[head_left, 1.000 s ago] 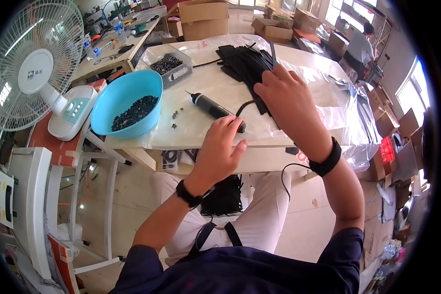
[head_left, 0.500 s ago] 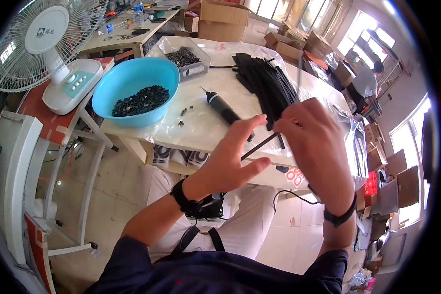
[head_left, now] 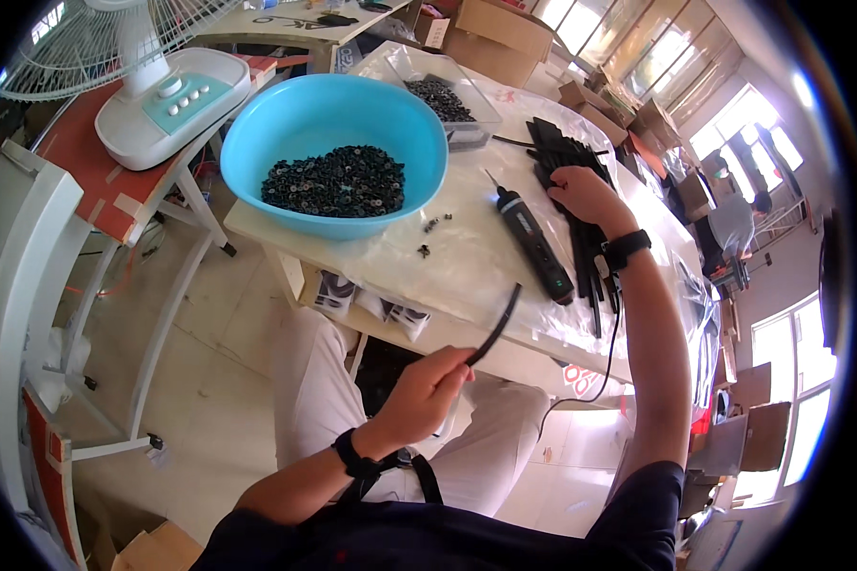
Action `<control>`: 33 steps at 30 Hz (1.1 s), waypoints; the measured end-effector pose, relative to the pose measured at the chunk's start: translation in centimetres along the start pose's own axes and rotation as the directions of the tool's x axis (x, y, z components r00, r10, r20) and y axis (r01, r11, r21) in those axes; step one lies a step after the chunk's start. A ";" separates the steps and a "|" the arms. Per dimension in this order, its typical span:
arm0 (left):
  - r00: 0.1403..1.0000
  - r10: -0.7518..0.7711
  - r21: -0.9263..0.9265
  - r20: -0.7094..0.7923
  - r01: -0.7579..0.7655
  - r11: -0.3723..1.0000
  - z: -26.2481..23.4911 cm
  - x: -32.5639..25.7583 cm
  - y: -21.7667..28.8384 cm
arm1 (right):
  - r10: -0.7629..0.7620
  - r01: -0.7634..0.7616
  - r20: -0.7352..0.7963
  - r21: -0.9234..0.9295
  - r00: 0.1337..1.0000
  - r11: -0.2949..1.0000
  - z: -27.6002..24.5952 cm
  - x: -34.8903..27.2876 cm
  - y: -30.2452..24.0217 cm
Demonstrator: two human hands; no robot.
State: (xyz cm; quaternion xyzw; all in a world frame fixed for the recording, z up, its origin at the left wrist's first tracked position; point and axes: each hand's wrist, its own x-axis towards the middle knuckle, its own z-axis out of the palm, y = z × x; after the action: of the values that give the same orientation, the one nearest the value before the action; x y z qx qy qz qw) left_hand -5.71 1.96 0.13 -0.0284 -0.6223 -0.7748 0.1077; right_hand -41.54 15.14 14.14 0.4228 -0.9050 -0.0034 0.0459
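Observation:
In front of my lap, my left hand (head_left: 421,395) grips one end of a slim black strip (head_left: 501,326), whose free end points up and away in a slight curve. My right hand (head_left: 588,196) reaches over the table to a pile of similar black strips (head_left: 581,238). Its fingers curl closed at the far part of the pile; how many strips lie between them is hidden. Just left of the pile lies a black electric screwdriver (head_left: 533,246), its thin bit pointing away from me. Several tiny dark parts (head_left: 425,251) lie loose on the table's plastic sheet.
A light-blue basin (head_left: 241,162) holding many small black parts stands at the table's left. Behind it is a clear plastic bin (head_left: 481,107) with more parts. A black cable (head_left: 607,366) hangs off the front edge. The fan (head_left: 167,105) stands on a red-topped stand, far left.
My hands have parted: the left has drawn down and closed on a strip, while the right has moved away to the strip pile. The whole view has shifted, bringing the basin closer.

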 end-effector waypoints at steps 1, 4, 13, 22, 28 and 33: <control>0.994 0.113 0.077 0.010 -0.113 0.991 -0.2 0.1 -0.6 | 0.030 -0.029 0.012 -0.048 0.999 0.998 1.0 0.4 0.6; 0.995 -0.026 -0.005 0.098 0.027 1.000 -0.7 0.3 -1.0 | 0.095 -0.089 0.056 -0.108 0.994 0.990 1.0 1.1 0.3; 0.861 0.050 0.112 0.507 -0.124 0.986 -1.6 3.2 -5.5 | 0.354 -0.285 0.053 -0.490 0.934 0.824 1.2 2.3 0.2; 0.804 -0.134 0.140 0.580 0.064 0.988 -1.8 3.6 -12.1 | 0.371 -0.377 -0.075 -0.270 0.926 0.886 0.6 1.4 1.7; 0.804 -0.130 0.142 0.580 0.057 0.988 -2.4 3.8 -14.7 | 0.279 -0.340 -0.216 -0.339 0.936 0.877 0.6 3.2 3.6; 0.871 -0.048 0.125 0.490 -0.016 0.992 -2.7 3.6 -16.1 | 0.377 -0.509 -0.378 -0.358 0.845 0.782 -2.5 5.1 1.5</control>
State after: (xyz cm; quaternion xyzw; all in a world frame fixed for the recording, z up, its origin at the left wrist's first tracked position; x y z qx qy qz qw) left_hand -12.29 2.12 -15.26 -0.2125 -0.6767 -0.7024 -0.0590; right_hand -45.74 12.28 17.15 0.1694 -0.9375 -0.1382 0.2709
